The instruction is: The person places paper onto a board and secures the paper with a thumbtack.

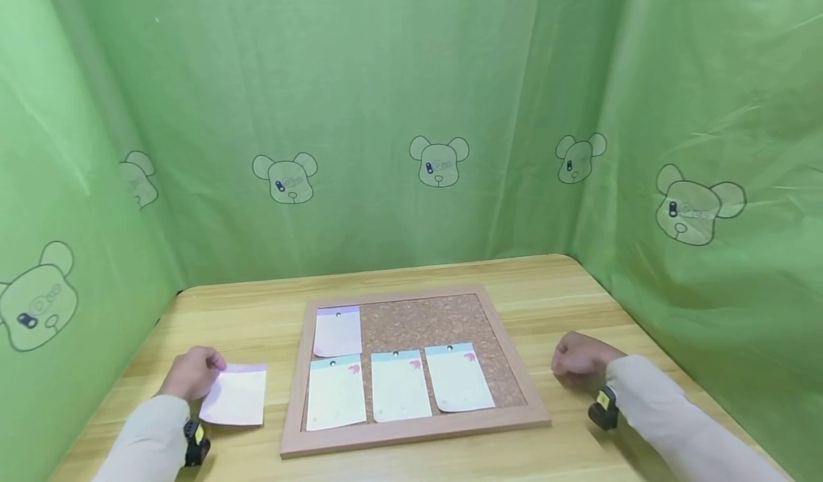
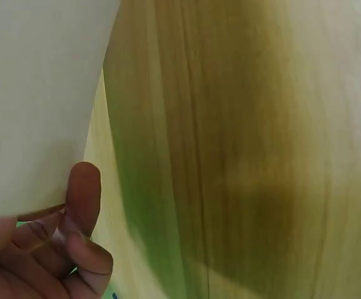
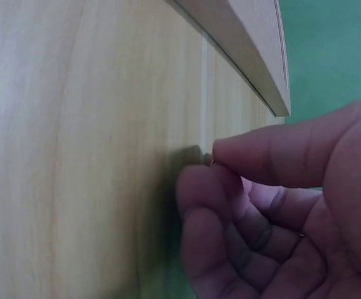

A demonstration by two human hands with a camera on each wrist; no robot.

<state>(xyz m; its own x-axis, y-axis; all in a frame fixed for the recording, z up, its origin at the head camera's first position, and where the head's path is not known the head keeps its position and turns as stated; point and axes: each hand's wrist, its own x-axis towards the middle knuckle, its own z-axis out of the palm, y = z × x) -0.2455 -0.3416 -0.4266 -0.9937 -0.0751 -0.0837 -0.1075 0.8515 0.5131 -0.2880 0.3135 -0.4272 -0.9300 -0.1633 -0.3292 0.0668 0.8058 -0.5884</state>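
Note:
My left hand pinches a notepaper sheet with a purple top strip by its upper left corner, left of the framed corkboard. The left wrist view shows the sheet's plain side between thumb and fingers. My right hand is low over the table, right of the board. Its thumb and index finger pinch a tiny thing, probably a thumbtack, mostly hidden by the fingertips. A purple-topped sheet is pinned at the board's upper left. Three blue-topped sheets, one being the middle one, are pinned below.
The board's wooden frame lies on a wood-grain table. Bare cork shows at the upper right of the board. A green curtain printed with bear heads encloses the back and both sides.

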